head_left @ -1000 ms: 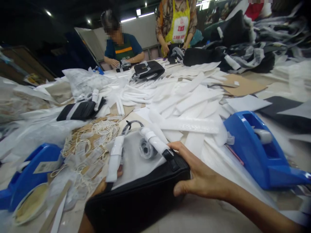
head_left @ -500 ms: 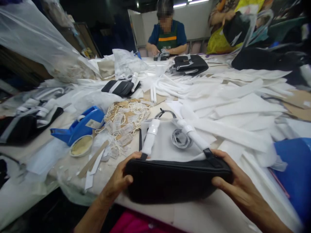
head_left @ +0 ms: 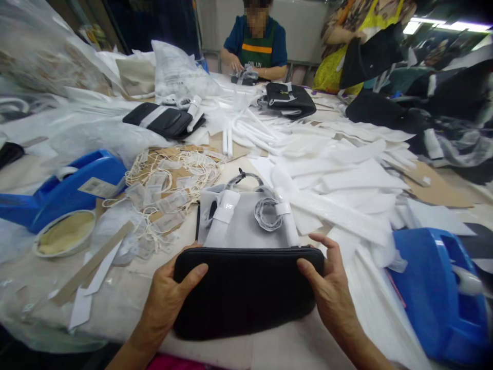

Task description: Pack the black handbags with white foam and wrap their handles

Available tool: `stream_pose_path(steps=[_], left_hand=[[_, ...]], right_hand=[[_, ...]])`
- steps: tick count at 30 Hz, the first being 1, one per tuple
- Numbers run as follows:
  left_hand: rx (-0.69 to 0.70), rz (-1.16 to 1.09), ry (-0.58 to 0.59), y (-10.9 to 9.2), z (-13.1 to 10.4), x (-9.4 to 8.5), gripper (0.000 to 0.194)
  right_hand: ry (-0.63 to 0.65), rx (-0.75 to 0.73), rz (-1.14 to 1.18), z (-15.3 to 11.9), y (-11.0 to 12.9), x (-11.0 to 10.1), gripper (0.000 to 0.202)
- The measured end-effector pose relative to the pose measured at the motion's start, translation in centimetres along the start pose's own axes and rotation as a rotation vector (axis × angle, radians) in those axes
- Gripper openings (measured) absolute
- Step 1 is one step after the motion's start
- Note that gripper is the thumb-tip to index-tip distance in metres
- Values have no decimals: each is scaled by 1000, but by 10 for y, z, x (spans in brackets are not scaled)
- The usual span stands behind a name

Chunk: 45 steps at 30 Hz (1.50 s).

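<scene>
A black handbag (head_left: pixel 246 293) is held at the table's near edge, its flat dark base or side facing me. My left hand (head_left: pixel 169 288) grips its left end, thumb on the face and fingers behind. My right hand (head_left: pixel 327 282) holds the right end with the thumb on the face; its index finger sticks up past the top corner. Behind the black face lies the bag's pale wrapped side, with two handle parts sleeved in white foam (head_left: pixel 222 213) and a coiled, plastic-wrapped strap (head_left: pixel 268 214).
On the left are a blue tape dispenser (head_left: pixel 88 180), a tape roll (head_left: pixel 65 234) and a heap of stringed tags (head_left: pixel 165 190). White foam sheets (head_left: pixel 335 180) cover the right, near another blue dispenser (head_left: pixel 442 288). A co-worker (head_left: pixel 256 46) handles something across the table; another person (head_left: pixel 346 41) holds black material.
The bag has tipped so more of its black face shows, and the strap tabs at its top edge are now hidden. My view has shifted to the right and down.
</scene>
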<state>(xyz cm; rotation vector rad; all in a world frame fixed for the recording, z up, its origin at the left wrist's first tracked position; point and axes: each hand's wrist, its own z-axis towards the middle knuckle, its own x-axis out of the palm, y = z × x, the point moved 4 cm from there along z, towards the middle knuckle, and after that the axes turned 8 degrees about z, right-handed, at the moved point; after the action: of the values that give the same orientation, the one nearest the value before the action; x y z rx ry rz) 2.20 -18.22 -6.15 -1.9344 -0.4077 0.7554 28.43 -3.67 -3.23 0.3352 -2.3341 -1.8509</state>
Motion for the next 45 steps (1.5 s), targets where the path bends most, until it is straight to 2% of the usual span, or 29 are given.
stream_pose_path(steps=[4, 9, 12, 14, 17, 20, 23, 25, 27, 28, 30, 32, 33, 36, 39, 42, 45], left_hand=[[37, 40, -45, -1, 4, 1, 52], [115, 90, -101, -7, 2, 4, 39], [201, 90, -153, -8, 0, 4, 40], [243, 120, -141, -7, -1, 4, 41], [346, 295, -148, -13, -1, 0, 38], [552, 523, -220, -33, -2, -3, 44], [689, 666, -149, -55, -2, 5, 38], [676, 699, -75, -63, -1, 12, 32], [631, 696, -37, -65, 0, 15, 27], [616, 688, -24, -64, 1, 16, 26], [607, 672, -8, -60, 3, 15, 27], [603, 650, 10, -55, 6, 13, 29], [599, 633, 18, -53, 7, 11, 31], [594, 563, -7, -52, 12, 8, 33], [639, 547, -194, -66, 16, 12, 40], [665, 696, -357, -82, 21, 29, 50], [613, 903, -413, -90, 28, 44, 41]], right_hand=[[-50, 12, -122, 6, -7, 1, 59], [-76, -111, -306, 13, -4, 6, 48], [-79, -159, -389, 15, -1, 10, 45], [-58, -152, -401, 16, -1, 12, 43], [-32, -162, -384, 16, -1, 14, 42], [-8, -195, -430, 14, -3, 15, 41], [-10, -301, -638, 8, 0, 16, 34], [-71, -454, -875, 0, 10, 20, 29], [-125, -673, -1098, -10, 26, 32, 26], [-95, -798, -1167, -15, 33, 42, 28], [124, -1002, -1197, -22, 40, 67, 32], [388, -1080, -1091, -23, 38, 92, 29], [464, -1086, -1008, -21, 36, 101, 25], [486, -1062, -794, -8, 23, 116, 20], [489, -1076, -725, 1, 10, 118, 23], [489, -1103, -705, 2, 5, 115, 25], [484, -1110, -706, 2, 6, 114, 26]])
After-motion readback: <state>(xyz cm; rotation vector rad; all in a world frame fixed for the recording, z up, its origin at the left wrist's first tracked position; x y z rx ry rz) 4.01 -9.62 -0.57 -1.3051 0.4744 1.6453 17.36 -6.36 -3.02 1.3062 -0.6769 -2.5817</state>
